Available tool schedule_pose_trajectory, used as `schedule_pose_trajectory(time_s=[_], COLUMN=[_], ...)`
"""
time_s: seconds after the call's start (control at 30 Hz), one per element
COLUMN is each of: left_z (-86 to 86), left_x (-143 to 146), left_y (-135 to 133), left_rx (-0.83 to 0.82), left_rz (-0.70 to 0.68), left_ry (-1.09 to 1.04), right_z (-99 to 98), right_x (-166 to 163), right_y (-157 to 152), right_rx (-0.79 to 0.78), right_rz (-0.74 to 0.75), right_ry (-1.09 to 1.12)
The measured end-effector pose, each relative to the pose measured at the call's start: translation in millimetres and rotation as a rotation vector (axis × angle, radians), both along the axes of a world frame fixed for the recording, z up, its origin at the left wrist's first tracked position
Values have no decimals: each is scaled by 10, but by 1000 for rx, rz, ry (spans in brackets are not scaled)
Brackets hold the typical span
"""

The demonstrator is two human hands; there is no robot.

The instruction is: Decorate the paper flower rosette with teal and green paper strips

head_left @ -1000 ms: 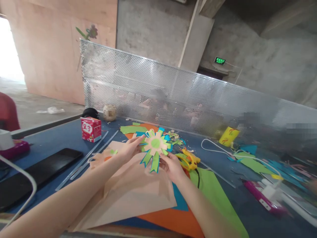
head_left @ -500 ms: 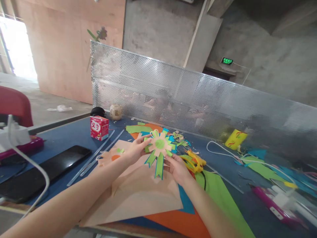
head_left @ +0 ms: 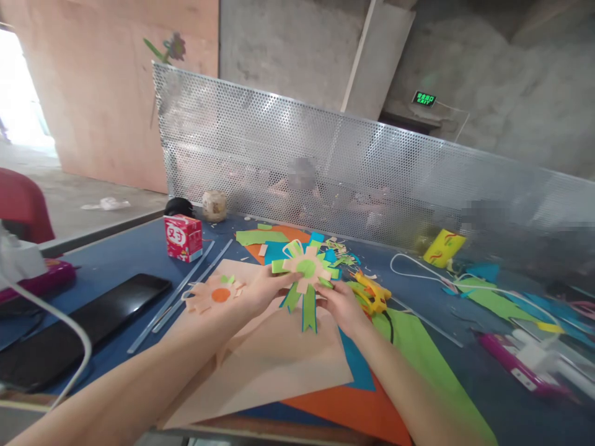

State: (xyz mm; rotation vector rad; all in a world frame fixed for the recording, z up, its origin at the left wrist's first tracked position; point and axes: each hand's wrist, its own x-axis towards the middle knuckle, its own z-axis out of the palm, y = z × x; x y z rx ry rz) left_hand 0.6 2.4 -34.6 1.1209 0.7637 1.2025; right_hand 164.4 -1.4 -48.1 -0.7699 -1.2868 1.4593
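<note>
Both hands hold a paper rosette (head_left: 307, 269) with green and peach petals, a round green centre and forked green-blue ribbon tails. My left hand (head_left: 267, 290) pinches its left side, thumb in front. At the lower right edge, the fingers of my right hand (head_left: 341, 305) close on a green petal. Below the rosette lies a large peach paper sheet (head_left: 279, 371). A second peach rosette (head_left: 218, 295) with an orange centre rests beside my left forearm. To the right of my right hand is a yellow glue gun (head_left: 372, 292) with a black cord.
A black phone (head_left: 93, 325), clear glue sticks (head_left: 186, 291) and a red box (head_left: 183, 238) lie on the left. Green paper (head_left: 432, 365) and orange paper (head_left: 353, 412) spread at the right front. A perforated metal screen (head_left: 260, 142) stands along the back; power strips (head_left: 520, 365) sit at the sides.
The rosette has shifted slightly right and tilted back in my hands. My left thumb has moved further over its front. The whole view has shifted a little.
</note>
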Motion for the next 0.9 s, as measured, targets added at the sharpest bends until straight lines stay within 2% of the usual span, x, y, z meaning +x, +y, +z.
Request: schedule_pose_trajectory(time_s=[0.07,0.33,0.47,0.57,0.73,0.9], left_z=[5,-8,-24,-49,-68,-57], left_x=[-7,41,62,55,52,60], left_y=[-3,-31,-30,-9,8,10], left_rx=[-9,-15,-28,-29,-40,-53], left_rz=[18,69,66,49,29,-25], left_ry=[-4,16,11,-15,-35,-106], right_z=[1,1,-7,-21,-42,-5], right_x=[13,-21,14,36,36,27], right_y=[6,-15,-4,21,57,37], right_rx=[0,-62,-70,-63,-110,-114], right_rz=[13,-131,-120,-125,-213,-161], right_ry=[6,26,-19,-49,-13,14])
